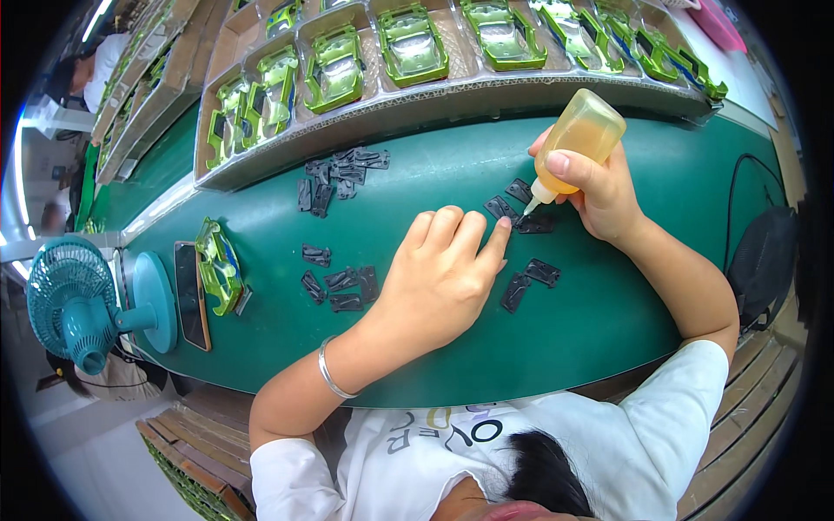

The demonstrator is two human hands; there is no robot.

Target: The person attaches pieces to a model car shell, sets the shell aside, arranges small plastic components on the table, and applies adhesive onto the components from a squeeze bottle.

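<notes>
My right hand (599, 187) is wrapped round a clear squeeze bottle (592, 122) of amber liquid, tilted with its thin nozzle pointing down. The nozzle tip meets a small black plastic part (535, 225) on the green table. Beside it, my left hand (443, 278) rests palm down with bent fingers; its index fingertip touches a neighbouring black plastic part (500, 208), and its thumb is hidden. Another black part lies just beyond these, and a nearer pair (528, 282) sits to the right of my left hand.
More black parts lie in a far pile (339, 178) and a left group (343, 286). A cardboard tray (365, 111) of green car bodies spans the back. At left are a green car body (219, 265), a phone (191, 295) and a teal fan (74, 295).
</notes>
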